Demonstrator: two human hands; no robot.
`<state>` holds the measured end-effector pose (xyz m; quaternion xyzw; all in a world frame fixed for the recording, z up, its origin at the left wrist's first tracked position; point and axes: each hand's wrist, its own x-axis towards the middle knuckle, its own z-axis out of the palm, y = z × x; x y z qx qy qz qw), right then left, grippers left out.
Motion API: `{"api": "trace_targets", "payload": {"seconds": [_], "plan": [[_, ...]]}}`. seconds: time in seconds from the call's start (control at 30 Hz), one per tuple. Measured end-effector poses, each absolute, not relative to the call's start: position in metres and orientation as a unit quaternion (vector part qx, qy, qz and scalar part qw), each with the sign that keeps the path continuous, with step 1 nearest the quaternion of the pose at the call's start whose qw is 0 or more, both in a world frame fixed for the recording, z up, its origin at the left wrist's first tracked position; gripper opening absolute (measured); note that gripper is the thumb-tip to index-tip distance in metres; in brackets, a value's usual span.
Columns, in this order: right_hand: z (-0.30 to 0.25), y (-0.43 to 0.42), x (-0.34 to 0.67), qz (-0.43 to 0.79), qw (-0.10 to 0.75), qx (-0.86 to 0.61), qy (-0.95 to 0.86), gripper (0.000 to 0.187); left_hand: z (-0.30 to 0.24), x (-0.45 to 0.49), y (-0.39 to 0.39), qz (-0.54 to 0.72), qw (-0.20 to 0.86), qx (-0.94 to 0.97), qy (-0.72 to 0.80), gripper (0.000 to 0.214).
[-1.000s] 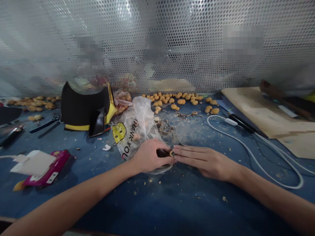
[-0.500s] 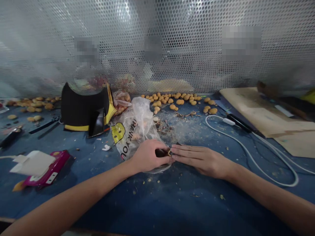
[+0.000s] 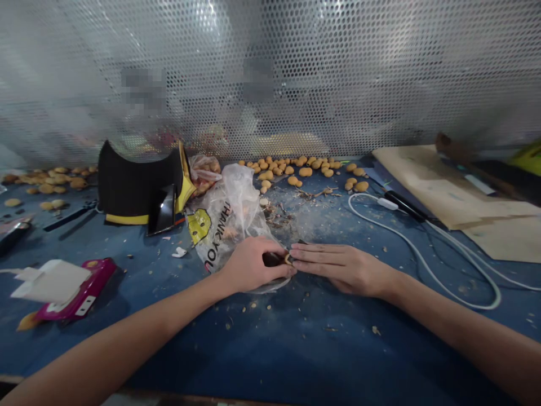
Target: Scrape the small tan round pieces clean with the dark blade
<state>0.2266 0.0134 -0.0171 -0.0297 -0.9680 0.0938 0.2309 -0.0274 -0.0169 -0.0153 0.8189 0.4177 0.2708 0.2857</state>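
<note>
My left hand (image 3: 251, 262) is closed in a pinch, thumb and forefinger meeting around a small dark thing with a tan rim (image 3: 288, 259); its kind is too hidden to name. Against it press the fingertips of my right hand (image 3: 350, 268), whose fingers are held together. A dark edge of something pokes out above those fingers. Just behind my left hand lies a crumpled clear plastic bag (image 3: 243, 206) printed "THANK YOU" with a yellow smiley. Twigs and peel scraps (image 3: 276, 217) are scattered past my fingertips.
Round tan fruits resembling longans (image 3: 304, 169) line the perforated metal panel (image 3: 296, 84). At left are a black-and-yellow holder (image 3: 133, 183), a phone (image 3: 161, 210), a magenta device (image 3: 95, 287) and a white charger (image 3: 53, 281). A white cable (image 3: 412, 248) and cardboard (image 3: 422, 180) lie right.
The view has shifted slightly, moving the table things a little left and up. Both hands keep nearly the same pose, fingertips still together at the small thing.
</note>
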Motion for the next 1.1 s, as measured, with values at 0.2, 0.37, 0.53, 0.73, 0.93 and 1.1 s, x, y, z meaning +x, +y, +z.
{"api": "trace_targets", "payload": {"seconds": [0.2, 0.37, 0.53, 0.73, 0.93, 1.1], "plan": [[-0.019, 0.014, 0.225, 0.089, 0.241, -0.029, -0.966, 0.062, -0.014, -0.028, -0.017, 0.268, 0.299, 0.814, 0.420, 0.020], [-0.018, 0.013, 0.223, 0.104, 0.242, -0.032, -0.964, 0.058, -0.012, -0.029, -0.017, 0.258, 0.318, 0.808, 0.423, 0.020], [-0.019, 0.012, 0.224, 0.097, 0.247, -0.032, -0.964, 0.058, -0.011, -0.029, -0.017, 0.260, 0.310, 0.810, 0.424, 0.019], [-0.021, 0.012, 0.222, 0.100, 0.260, -0.034, -0.960, 0.059, -0.011, -0.029, -0.017, 0.261, 0.303, 0.820, 0.408, 0.019], [-0.019, 0.009, 0.220, 0.088, 0.268, -0.038, -0.959, 0.060, -0.013, -0.028, -0.017, 0.264, 0.300, 0.815, 0.419, 0.020], [-0.018, 0.009, 0.220, 0.101, 0.270, -0.050, -0.956, 0.058, -0.013, -0.028, -0.017, 0.267, 0.319, 0.807, 0.420, 0.022]]}}
